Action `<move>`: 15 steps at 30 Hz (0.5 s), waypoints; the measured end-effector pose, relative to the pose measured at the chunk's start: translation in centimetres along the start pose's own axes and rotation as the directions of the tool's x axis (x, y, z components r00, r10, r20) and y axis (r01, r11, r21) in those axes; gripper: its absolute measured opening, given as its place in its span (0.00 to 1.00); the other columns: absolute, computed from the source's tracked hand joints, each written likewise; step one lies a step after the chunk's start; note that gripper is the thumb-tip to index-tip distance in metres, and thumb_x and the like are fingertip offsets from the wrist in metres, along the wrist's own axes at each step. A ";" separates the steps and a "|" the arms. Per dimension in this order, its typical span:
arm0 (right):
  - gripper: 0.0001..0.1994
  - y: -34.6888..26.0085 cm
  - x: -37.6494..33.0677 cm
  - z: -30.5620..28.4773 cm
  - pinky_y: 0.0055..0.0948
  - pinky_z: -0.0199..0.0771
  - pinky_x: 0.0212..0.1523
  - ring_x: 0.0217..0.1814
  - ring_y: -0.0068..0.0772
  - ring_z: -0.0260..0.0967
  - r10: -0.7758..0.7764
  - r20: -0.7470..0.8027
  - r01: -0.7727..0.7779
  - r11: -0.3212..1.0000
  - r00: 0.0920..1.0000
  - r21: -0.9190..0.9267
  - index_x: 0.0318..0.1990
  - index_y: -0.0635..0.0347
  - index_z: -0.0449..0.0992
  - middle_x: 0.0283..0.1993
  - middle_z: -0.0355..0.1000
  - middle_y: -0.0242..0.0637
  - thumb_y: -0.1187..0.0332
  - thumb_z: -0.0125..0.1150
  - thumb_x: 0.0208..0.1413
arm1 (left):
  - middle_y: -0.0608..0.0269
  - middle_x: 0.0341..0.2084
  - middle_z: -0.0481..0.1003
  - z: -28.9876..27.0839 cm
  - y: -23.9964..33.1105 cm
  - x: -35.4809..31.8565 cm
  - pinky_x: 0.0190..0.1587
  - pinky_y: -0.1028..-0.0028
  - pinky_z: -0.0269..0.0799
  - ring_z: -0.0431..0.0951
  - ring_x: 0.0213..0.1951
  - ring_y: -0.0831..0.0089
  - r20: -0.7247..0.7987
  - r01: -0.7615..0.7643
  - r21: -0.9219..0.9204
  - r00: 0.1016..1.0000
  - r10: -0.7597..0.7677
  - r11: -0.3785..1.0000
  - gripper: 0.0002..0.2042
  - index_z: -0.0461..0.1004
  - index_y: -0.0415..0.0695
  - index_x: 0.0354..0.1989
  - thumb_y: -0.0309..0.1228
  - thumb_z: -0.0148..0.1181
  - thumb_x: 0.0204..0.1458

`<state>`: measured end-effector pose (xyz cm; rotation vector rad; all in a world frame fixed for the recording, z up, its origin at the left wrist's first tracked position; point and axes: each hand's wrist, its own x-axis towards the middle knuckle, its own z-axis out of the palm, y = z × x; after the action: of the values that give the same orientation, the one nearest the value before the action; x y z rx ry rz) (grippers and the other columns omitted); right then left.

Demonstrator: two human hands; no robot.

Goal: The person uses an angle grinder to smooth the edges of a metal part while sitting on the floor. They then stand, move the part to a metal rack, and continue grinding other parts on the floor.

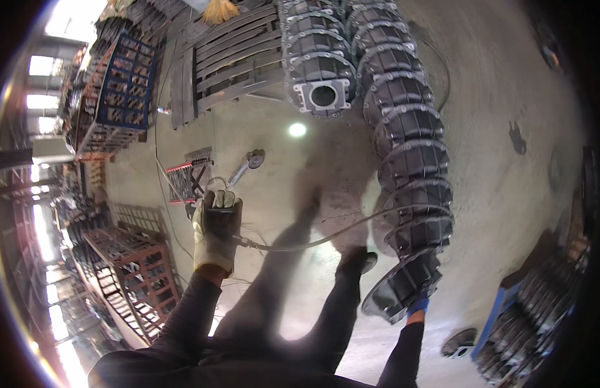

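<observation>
While the left hand [215, 238], in a pale work glove with a dark sleeve behind it, sits left of the frame's centre, its fingers are wrapped tightly around the body of a dark handheld power tool [217, 216]. A thin black cable [326, 234] leaves that tool at the glove's lower right edge and curves rightward across the concrete floor [507, 161] toward a long row of dark grey ribbed cast-metal housings [410, 149], which runs from the top centre of the frame down to the lower right. The right hand [416, 305], in a blue glove, is at the lower right, pressed against the rim of the nearest dark cast-metal housing [403, 288], which is tilted; how its fingers are set cannot be told, as the casting hides most of them. A small angle grinder [247, 165] lies on the floor above the left hand. Blue metal racking [128, 81] stands at the upper left, and reddish-brown metal crates [141, 271] at the lower left.
</observation>
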<state>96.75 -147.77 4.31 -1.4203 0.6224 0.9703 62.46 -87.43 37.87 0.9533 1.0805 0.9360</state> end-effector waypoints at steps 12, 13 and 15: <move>0.30 -16.6 -14.6 37.7 0.44 0.79 0.61 0.59 0.44 0.76 -0.202 0.138 0.245 0.831 0.970 -0.499 0.68 0.61 0.72 0.62 0.77 0.41 0.50 0.65 0.66 | 0.58 0.40 0.74 -10.2 8.3 17.5 0.60 0.59 0.77 0.77 0.48 0.60 -0.232 -0.060 -0.848 0.936 -0.266 0.527 0.12 0.72 0.38 0.53 0.30 0.57 0.66; 0.29 -17.9 -15.0 42.6 0.44 0.79 0.60 0.59 0.43 0.76 -0.231 0.202 0.305 0.773 0.952 -0.556 0.67 0.61 0.72 0.61 0.77 0.41 0.51 0.65 0.66 | 0.57 0.45 0.76 -11.2 9.0 18.8 0.61 0.56 0.76 0.78 0.50 0.57 -0.297 -0.088 -0.830 0.905 -0.303 0.552 0.15 0.72 0.41 0.56 0.35 0.59 0.66; 0.28 -19.9 -14.8 52.2 0.43 0.80 0.59 0.58 0.43 0.76 -0.259 0.353 0.437 0.585 0.899 -0.683 0.67 0.60 0.72 0.61 0.77 0.41 0.53 0.65 0.66 | 0.55 0.50 0.78 -12.8 10.3 21.1 0.62 0.53 0.75 0.79 0.53 0.55 -0.381 -0.123 -0.804 0.857 -0.346 0.582 0.19 0.72 0.44 0.60 0.39 0.61 0.66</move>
<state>96.35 -97.23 32.36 -2.0300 -0.3072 1.0848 52.95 -62.42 39.31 -0.1731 0.9437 1.4370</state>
